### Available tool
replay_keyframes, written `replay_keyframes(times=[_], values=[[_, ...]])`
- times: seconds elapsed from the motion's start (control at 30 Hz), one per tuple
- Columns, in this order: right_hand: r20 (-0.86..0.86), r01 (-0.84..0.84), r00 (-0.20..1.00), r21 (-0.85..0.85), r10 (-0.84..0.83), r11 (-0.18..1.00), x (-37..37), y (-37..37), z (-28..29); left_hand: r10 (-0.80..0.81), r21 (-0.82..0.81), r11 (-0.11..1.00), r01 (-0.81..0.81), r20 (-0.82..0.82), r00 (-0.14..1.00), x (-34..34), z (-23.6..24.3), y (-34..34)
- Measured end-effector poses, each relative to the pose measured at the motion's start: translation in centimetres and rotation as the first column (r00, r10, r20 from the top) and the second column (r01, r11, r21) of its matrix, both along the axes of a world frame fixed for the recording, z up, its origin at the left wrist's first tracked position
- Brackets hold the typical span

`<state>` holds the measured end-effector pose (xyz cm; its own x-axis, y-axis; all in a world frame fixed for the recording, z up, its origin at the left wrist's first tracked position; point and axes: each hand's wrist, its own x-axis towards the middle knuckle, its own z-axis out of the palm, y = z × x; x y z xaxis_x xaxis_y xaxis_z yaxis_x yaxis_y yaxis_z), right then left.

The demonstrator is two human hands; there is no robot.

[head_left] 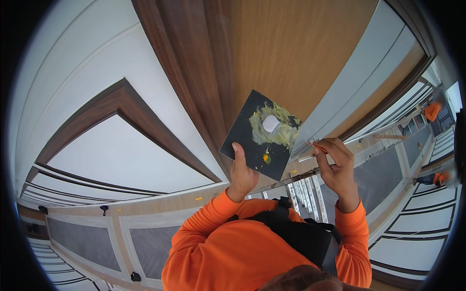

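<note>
My left hand (244,173) grips the lower left corner of a flat dark square board (248,117), thumb on top. Smeared yellowish-green filler (286,133) covers part of its face. On that lies a white blob of paste (271,123), with a small yellow-orange dab (266,158) nearer me. To the right of the board, my right hand (338,169) is closed in a pinch on a small thin tool with a reddish handle (318,147). Its tip points toward the board's right edge; its exact kind is hard to make out.
Ahead stands a wood-grained panel (291,53) with dark brown trim (182,53). White wall panels with dark frames (97,114) are on the left. A metal ladder (308,196) stands below my hands. Two people in orange (432,110) are far right. Grey sheeting (374,177) covers the floor.
</note>
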<state>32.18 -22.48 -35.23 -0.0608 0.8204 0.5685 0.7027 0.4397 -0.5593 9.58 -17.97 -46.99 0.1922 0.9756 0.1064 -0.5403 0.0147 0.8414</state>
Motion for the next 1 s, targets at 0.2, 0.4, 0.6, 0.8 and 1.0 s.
replay_keyframes(times=[0.2, 0.4, 0.6, 0.8, 1.0], values=[[0.128, -0.104, 0.986, 0.001, 0.103, 0.995, -1.4, 2.9, 0.4, -0.081, -0.015, 0.996, 0.083, 0.079, 0.994, -0.8, 1.4, 0.4], [0.140, -0.143, 0.978, -0.094, 0.155, 0.985, -1.7, 4.5, 0.6, -0.087, 0.098, 0.992, 0.079, 0.085, 0.993, -1.0, 2.3, 0.8], [0.111, -0.404, 0.899, -0.158, 0.423, 0.901, -2.6, 4.1, 1.8, -0.129, -0.001, 0.991, 0.131, 0.166, 0.978, -1.0, 3.0, 1.0], [0.123, -0.341, 0.922, -0.191, 0.367, 0.920, -2.8, 5.1, 2.0, -0.157, 0.078, 0.986, 0.150, 0.092, 0.983, -1.8, 3.5, 1.7], [0.101, -0.163, 0.978, -0.163, 0.180, 0.973, -1.1, 6.0, 1.0, -0.239, -0.148, 0.941, 0.303, 0.340, 0.909, -2.0, 2.5, 2.4]])
